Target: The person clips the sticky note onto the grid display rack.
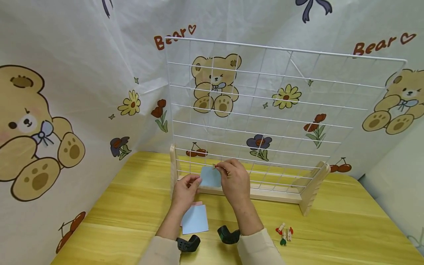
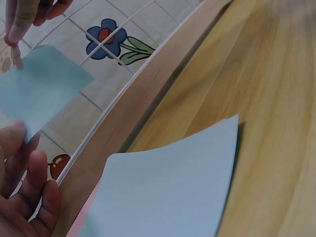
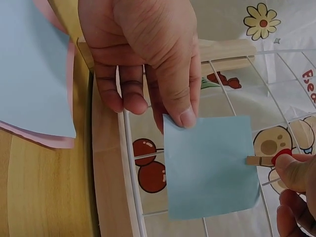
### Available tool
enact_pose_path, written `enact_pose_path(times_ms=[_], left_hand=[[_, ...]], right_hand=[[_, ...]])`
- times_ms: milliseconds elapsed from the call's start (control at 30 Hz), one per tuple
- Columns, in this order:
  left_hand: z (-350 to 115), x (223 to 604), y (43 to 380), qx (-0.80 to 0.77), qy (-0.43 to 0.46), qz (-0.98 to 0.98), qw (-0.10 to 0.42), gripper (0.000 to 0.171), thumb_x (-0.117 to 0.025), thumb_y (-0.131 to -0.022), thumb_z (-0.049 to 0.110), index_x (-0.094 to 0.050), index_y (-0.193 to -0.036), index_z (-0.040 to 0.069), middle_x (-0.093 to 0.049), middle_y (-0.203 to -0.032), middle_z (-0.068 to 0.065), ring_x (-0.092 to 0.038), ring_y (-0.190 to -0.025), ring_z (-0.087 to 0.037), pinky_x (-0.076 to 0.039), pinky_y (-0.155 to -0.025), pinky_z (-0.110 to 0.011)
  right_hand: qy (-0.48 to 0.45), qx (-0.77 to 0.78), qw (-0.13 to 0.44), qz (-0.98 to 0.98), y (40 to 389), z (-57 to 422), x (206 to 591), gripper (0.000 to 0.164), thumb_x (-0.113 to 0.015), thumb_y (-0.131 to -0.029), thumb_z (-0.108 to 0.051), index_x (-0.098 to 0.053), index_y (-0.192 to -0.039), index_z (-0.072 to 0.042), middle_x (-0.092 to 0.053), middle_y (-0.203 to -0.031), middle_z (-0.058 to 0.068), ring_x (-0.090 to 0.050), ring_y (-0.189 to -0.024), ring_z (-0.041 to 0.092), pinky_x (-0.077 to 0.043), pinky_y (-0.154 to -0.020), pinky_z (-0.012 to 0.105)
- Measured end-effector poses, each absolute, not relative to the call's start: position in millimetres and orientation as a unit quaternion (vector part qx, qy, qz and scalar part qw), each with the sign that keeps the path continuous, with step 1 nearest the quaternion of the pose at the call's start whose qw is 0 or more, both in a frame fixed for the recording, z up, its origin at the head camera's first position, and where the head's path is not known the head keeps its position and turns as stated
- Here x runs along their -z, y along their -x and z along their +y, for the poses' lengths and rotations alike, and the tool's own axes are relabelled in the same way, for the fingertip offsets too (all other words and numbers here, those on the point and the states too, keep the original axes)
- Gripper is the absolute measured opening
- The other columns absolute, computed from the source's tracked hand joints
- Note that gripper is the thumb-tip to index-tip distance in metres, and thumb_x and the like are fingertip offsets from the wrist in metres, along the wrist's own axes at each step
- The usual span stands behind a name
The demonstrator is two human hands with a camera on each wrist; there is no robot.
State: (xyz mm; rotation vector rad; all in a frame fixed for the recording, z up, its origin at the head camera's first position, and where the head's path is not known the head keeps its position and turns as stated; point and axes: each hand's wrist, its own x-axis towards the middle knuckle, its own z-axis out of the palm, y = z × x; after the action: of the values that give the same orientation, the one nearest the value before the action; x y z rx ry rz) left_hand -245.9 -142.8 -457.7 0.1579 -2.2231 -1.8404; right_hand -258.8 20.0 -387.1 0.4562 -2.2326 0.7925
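Note:
A light blue square of paper (image 3: 212, 168) lies against the lower wires of a white wire grid (image 1: 251, 106). My left hand (image 1: 184, 188) pinches its lower left corner between thumb and fingers. At the paper's top edge, my right hand (image 1: 236, 180) pinches a small wooden clothespin (image 3: 261, 161) with a red decoration. The clothespin's tip overlaps the paper edge in the right wrist view. Below the left hand, a stack of blue and pink paper squares (image 1: 195, 219) rests on the table.
Several small clothespins (image 1: 285, 233) with red and green decorations lie on the wooden table (image 1: 334, 228) to the right. A wooden base (image 1: 275, 195) and side posts support the grid. Bear-patterned cloth (image 1: 99, 44) hangs behind it and on the left.

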Motion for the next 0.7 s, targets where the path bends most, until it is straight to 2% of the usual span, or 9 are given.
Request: enact_pose_path(times_ms=[300, 700], left_hand=[[-143.9, 457.9, 244.9, 0.634, -0.059, -0.759, 0.133, 0.020, -0.067, -0.100, 0.025, -0.074, -0.112, 0.011, -0.070, -0.104, -0.010, -0.065, -0.077, -0.012, -0.058, -0.070, -0.027], [-142.5, 457.5, 246.4, 0.631, -0.059, -0.761, 0.134, 0.019, -0.068, -0.099, 0.024, -0.075, -0.110, 0.011, -0.070, -0.100, -0.010, -0.065, -0.077, -0.012, -0.058, -0.070, -0.025]], right_hand=[[-0.177, -0.308, 0.360, -0.863, 258.9, 19.0, 388.4, 0.004, -0.078, -0.089, -0.015, -0.081, -0.090, -0.011, -0.072, -0.092, 0.003, -0.071, -0.084, 0.022, -0.060, -0.071, 0.034], [-0.171, -0.303, 0.352, -0.869, 258.9, 18.4, 388.0, 0.005, -0.079, -0.089, -0.014, -0.081, -0.093, -0.012, -0.072, -0.093, 0.002, -0.070, -0.086, 0.022, -0.060, -0.072, 0.034]])
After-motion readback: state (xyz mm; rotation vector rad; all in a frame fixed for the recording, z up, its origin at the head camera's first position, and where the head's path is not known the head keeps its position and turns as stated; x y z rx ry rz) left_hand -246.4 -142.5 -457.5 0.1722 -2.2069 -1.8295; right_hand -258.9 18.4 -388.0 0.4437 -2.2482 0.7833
